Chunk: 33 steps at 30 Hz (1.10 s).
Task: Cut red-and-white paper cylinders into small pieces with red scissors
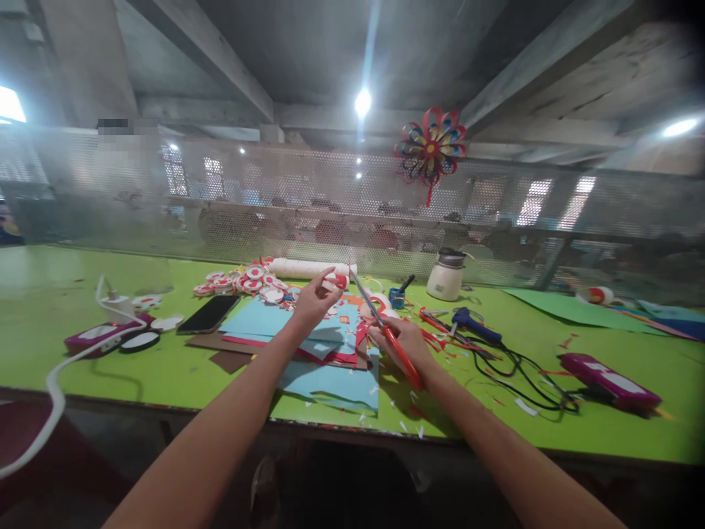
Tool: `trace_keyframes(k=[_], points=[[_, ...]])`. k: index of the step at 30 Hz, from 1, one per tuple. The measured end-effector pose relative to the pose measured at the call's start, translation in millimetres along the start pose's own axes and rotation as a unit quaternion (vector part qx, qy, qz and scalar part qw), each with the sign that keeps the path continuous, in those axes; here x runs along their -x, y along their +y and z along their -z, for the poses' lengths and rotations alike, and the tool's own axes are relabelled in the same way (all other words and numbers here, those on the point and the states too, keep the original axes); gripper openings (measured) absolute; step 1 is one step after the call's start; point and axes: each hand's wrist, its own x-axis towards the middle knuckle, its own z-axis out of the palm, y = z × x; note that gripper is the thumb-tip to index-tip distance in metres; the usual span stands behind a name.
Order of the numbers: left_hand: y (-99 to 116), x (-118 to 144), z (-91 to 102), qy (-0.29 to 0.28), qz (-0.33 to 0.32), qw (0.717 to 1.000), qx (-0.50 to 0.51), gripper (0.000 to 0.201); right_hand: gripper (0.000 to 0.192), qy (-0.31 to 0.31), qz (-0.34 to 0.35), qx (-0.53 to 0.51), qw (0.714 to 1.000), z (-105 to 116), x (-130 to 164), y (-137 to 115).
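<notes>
My left hand pinches a small red and white paper piece above a pile of blue and red paper sheets. My right hand grips red-handled scissors, whose blades point up and left toward the paper piece. Both hands hover over the green table. Several red and white paper rounds lie just behind my left hand.
A black phone lies left of the papers, with a magenta power strip and white cable farther left. A blue glue gun, black cords, a white jar and another magenta strip sit right. A paper flower hangs on mesh behind.
</notes>
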Motion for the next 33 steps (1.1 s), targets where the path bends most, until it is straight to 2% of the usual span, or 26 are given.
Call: trace_keyframes(k=[8, 14, 18, 21, 27, 31, 33], points=[[2, 1, -1.3, -0.01, 0.028, 0.991, 0.127, 0.06, 0.026, 0.0, 0.0, -0.002, 1.0, 0, 2, -1], [7, 3, 3.0, -0.013, 0.053, 0.959, 0.277, 0.037, 0.025, 0.001, 0.005, -0.002, 1.0, -2, 1, 1], [12, 7, 8.2, -0.11, 0.097, 0.936, 0.319, 0.033, 0.028, 0.003, 0.011, -0.004, 1.0, -4, 1, 5], [19, 11, 9.9, -0.154, 0.102, 0.934, 0.305, 0.041, 0.027, 0.007, 0.019, -0.007, 1.0, -3, 1, 6], [23, 11, 7.5, -0.14, 0.057, 0.962, 0.226, 0.069, 0.025, 0.022, 0.025, -0.024, 0.999, -1, 2, 3], [14, 12, -1.1, -0.157, 0.049, 0.977, 0.136, 0.067, 0.028, 0.049, 0.017, -0.038, 0.998, 1, 3, 1], [10, 15, -9.2, -0.181, 0.023, 0.981, 0.061, 0.066, 0.03, 0.063, 0.005, -0.058, 0.996, 2, 3, -1]])
